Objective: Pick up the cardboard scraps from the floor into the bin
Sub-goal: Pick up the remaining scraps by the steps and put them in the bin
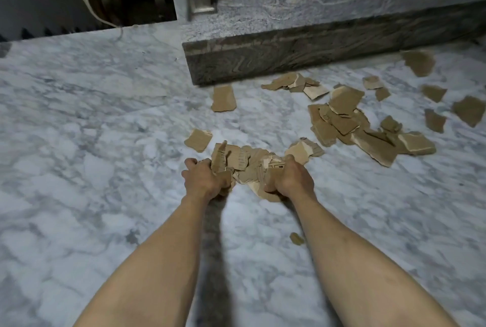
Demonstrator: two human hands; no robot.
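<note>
- The left hand [203, 179] and the right hand [289, 179] both grasp one bundle of cardboard scraps [244, 163], pressed between them just over the marble floor [105, 142].
- More loose scraps [349, 121] lie on the floor beyond the right hand, toward the stone step [315, 45].
- One small piece [296, 238] lies beside the right forearm.
- The bin is not seen.

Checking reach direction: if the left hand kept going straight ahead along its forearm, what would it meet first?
Probably the small loose scrap just beyond the left hand, past the gathered scraps it grips; depth is uncertain.
</note>
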